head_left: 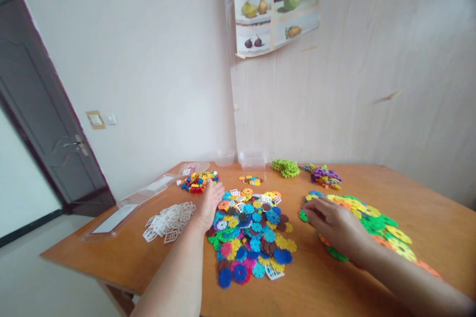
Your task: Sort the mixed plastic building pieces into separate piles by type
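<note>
1 head-worn camera looks forward and down over the table [305, 282] (quite near) towards the wall [159, 59].

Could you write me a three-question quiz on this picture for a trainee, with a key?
1. Multiple choice: the openwork pieces piled to the left of the left hand are A) purple, B) white, C) lime green.
2. True or false: the right hand is over the small red and blue bricks.
3. Fill in: the wall poster pictures ____.

Key: 1. B. 2. False; it is at the pile of yellow, green and orange pieces. 3. fruit.
</note>
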A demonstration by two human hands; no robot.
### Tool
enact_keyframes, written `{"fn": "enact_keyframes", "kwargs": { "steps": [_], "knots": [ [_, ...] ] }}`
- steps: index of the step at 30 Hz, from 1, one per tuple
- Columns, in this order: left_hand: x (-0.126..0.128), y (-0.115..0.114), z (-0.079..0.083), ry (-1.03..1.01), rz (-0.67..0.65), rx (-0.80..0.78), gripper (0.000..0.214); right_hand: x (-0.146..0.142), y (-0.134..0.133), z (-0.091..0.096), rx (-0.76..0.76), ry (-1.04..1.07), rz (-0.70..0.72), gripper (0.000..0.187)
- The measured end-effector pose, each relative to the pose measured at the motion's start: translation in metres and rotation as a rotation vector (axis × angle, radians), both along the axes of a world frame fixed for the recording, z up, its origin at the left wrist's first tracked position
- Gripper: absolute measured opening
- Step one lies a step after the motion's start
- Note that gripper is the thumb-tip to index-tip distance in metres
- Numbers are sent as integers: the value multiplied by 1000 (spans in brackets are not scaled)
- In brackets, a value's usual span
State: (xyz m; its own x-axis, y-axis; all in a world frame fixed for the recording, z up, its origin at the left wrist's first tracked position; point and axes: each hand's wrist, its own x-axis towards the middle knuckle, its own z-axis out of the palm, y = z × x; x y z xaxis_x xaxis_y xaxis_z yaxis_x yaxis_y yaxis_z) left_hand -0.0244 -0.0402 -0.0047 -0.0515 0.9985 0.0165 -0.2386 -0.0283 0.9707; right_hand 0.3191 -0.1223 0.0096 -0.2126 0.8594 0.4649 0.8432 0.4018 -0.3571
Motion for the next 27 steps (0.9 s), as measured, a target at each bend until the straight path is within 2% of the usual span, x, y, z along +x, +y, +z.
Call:
{"fn": "enact_keyframes", "kwargs": {
  "steps": [8, 11, 16, 19, 22, 27],
  "knots": [
    [-2, 2, -1, -21, -22, 11, 93, -5, 11, -16, -28, 217, 30, 27],
    [-4, 6, -5, 76, 21, 33, 87, -10, 15, -16, -65, 253, 48, 29],
    [-10, 17, -21, 321, 127, 131, 77, -22, 26, -5, -196, 167, 69, 34],
    [-11, 20, -25, 377, 152, 145, 74, -33, 45, 0, -231, 39, 64, 37],
    [-7, 16, -19, 290, 132, 110, 77, -46, 69, 1, -258, -64, 61, 39],
    [1, 6, -3, 11, 24, 63, 83, -66, 107, -5, -297, -168, 2, 51]
  ]
}}
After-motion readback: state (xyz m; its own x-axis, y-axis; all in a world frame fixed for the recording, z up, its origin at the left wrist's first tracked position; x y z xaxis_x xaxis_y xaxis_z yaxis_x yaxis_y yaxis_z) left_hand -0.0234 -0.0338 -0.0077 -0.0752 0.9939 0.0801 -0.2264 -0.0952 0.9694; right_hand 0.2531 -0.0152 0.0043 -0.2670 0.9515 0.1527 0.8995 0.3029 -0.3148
